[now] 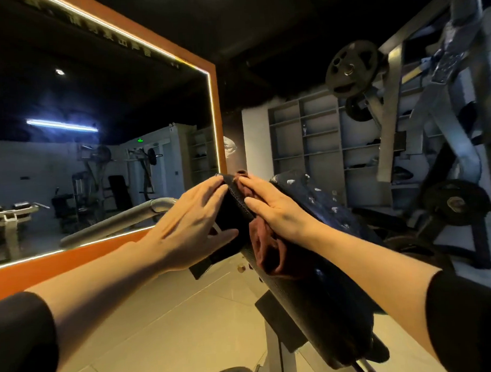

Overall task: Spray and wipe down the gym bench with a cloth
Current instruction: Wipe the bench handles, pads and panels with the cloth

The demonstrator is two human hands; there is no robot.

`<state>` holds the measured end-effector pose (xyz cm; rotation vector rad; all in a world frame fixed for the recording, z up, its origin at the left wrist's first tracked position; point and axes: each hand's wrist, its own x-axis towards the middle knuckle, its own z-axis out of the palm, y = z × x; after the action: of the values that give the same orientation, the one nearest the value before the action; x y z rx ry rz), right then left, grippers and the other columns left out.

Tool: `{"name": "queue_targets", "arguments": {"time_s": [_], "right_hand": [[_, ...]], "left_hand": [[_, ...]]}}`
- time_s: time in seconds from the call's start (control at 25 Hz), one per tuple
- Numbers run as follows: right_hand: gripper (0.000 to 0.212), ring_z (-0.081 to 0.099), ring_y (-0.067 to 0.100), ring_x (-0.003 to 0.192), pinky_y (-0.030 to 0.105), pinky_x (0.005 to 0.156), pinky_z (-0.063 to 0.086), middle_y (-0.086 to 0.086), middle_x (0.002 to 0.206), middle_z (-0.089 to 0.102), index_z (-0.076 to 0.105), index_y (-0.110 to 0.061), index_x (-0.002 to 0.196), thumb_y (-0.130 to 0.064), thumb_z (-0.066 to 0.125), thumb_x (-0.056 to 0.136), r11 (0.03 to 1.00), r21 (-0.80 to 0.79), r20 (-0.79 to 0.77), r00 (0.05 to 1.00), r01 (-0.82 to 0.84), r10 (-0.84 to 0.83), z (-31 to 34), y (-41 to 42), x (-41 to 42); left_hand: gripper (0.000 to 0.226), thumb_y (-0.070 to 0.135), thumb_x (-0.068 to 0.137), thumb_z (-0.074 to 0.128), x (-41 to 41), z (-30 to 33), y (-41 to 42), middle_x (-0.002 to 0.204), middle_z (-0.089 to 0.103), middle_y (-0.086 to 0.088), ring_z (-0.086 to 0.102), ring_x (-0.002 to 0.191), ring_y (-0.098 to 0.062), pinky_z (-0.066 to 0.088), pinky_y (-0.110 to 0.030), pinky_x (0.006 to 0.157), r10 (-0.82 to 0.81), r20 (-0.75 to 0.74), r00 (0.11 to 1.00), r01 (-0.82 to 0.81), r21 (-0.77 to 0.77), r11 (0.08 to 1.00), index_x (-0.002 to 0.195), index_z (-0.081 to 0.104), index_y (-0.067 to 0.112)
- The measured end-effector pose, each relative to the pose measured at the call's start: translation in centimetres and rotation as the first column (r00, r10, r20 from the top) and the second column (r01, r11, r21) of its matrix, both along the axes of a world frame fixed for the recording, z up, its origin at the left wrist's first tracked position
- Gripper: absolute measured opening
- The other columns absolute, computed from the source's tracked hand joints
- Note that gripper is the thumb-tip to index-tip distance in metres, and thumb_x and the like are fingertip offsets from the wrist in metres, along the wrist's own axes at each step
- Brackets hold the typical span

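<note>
Head-worn wide-angle view looks forward-down, close over the hands (228,212).

My left hand (189,224) and right hand (276,207) are bare, no gloves, rings or watch, and both forearms are uncovered up to short black fabric sleeves: the left sleeve (20,342) at seven o'clock, the right sleeve (469,316) at four o'clock, plain, with no print or marking showing
</note>
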<state>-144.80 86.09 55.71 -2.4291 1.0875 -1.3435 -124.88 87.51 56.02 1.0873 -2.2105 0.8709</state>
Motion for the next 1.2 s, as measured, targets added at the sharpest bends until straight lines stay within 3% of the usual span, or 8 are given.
{"name": "queue_targets", "arguments": {"time_s": [0.16, 0.32, 0.4, 0.56, 0.68, 0.8, 0.96, 1.2], "right_hand": [[0.046, 0.032, 0.016, 0.139, 0.033, 0.117, 0.024, -0.001, 0.154, 0.033, 0.031, -0.025, 0.149, -0.023, 0.038, 0.104, 0.991, 0.116, 0.144, 0.986, 0.068, -0.085, -0.3, -0.1, 0.2], [0.044, 0.025, 0.010, 0.142, 0.027, 0.117, 0.020, -0.002, 0.155, 0.030, 0.035, -0.019, 0.147, -0.015, 0.038, 0.104, 0.999, -0.042, 0.055, 0.998, 0.017, -0.014, 0.8, 0.0, 2.0], [0.044, 0.026, 0.010, 0.142, 0.023, 0.114, 0.020, -0.002, 0.155, 0.030, 0.034, -0.019, 0.148, -0.015, 0.036, 0.104, 0.999, -0.043, 0.021, 1.000, 0.013, -0.012, 1.5, -1.1, 2.3], [0.044, 0.037, 0.008, 0.128, 0.014, 0.100, 0.031, -0.001, 0.151, 0.036, 0.032, -0.023, 0.149, -0.016, 0.033, 0.105, 0.991, 0.123, 0.047, 0.997, 0.047, -0.053, 1.6, -2.7, 0.9], [0.044, 0.039, 0.016, 0.132, 0.019, 0.103, 0.031, 0.003, 0.153, 0.034, 0.031, -0.022, 0.149, -0.016, 0.033, 0.105, 0.975, 0.181, 0.061, 0.988, 0.131, -0.144, 0.5, -2.7, -0.5], [0.044, 0.031, 0.006, 0.136, 0.016, 0.109, 0.027, -0.008, 0.151, 0.031, 0.033, -0.022, 0.148, -0.014, 0.035, 0.104, 0.993, 0.117, 0.128, 0.992, -0.003, -0.012, 0.7, -1.2, 0.9], [0.045, 0.021, 0.008, 0.143, 0.021, 0.114, 0.017, -0.006, 0.156, 0.025, 0.029, -0.019, 0.149, -0.020, 0.033, 0.105, 0.997, -0.083, -0.073, 0.997, -0.009, 0.003, 2.8, -1.4, 4.2], [0.044, 0.027, 0.018, 0.142, 0.026, 0.112, 0.021, 0.002, 0.155, 0.029, 0.030, -0.017, 0.150, -0.016, 0.030, 0.106, 0.991, 0.120, 0.031, 0.997, 0.061, -0.065, 2.5, -4.7, 1.4]], "left_hand": [[0.081, 0.059, 0.086, 0.051, -0.6, -1.2, -0.7, 0.145, 0.045, -0.016, 0.047, 0.130, -0.033, 0.016, -0.048, 0.106, 0.102, 0.035, 0.994, -0.099, -0.093, 0.991, 0.143, 0.039, 0.004], [0.081, 0.062, 0.089, 0.032, -0.5, -1.5, -1.2, 0.145, 0.044, -0.018, 0.045, 0.132, -0.031, 0.020, -0.050, 0.107, 0.084, 0.039, 0.996, -0.077, -0.155, 0.985, 0.143, 0.039, 0.002], [0.083, 0.064, 0.089, 0.027, -0.1, -1.5, -1.3, 0.153, 0.033, -0.015, 0.034, 0.139, -0.027, 0.013, -0.046, 0.111, 0.061, 0.031, 0.998, -0.057, -0.114, 0.992, 0.148, 0.030, 0.006], [0.085, 0.071, 0.079, 0.001, 0.6, -1.5, -1.5, 0.157, -0.013, 0.003, -0.015, 0.139, -0.008, -0.020, -0.024, 0.107, 0.035, -0.024, 0.999, -0.037, -0.062, 0.997, 0.148, -0.011, 0.023], [0.077, 0.070, 0.081, 0.002, 0.4, -1.3, -1.3, 0.152, -0.024, 0.007, -0.026, 0.132, -0.004, -0.027, -0.019, 0.100, 0.058, -0.014, 0.998, -0.059, -0.040, 0.997, 0.141, -0.021, 0.027], [0.077, 0.067, 0.084, 0.005, 0.3, -1.7, -1.5, 0.153, -0.012, 0.003, -0.014, 0.137, -0.008, -0.017, -0.027, 0.109, 0.043, -0.052, 0.998, -0.047, -0.095, 0.994, 0.145, -0.008, 0.024], [0.071, 0.058, 0.094, 0.028, 0.3, -2.0, -2.0, 0.152, 0.031, -0.010, 0.020, 0.138, -0.018, 0.016, -0.044, 0.111, 0.000, -0.045, 0.999, -0.008, -0.174, 0.985, 0.148, 0.028, 0.012], [0.073, 0.065, 0.086, 0.007, 0.5, -1.9, -1.5, 0.154, -0.018, 0.007, -0.021, 0.136, -0.003, -0.022, -0.018, 0.105, 0.011, -0.050, 0.999, -0.015, -0.094, 0.995, 0.144, -0.014, 0.027]]}}
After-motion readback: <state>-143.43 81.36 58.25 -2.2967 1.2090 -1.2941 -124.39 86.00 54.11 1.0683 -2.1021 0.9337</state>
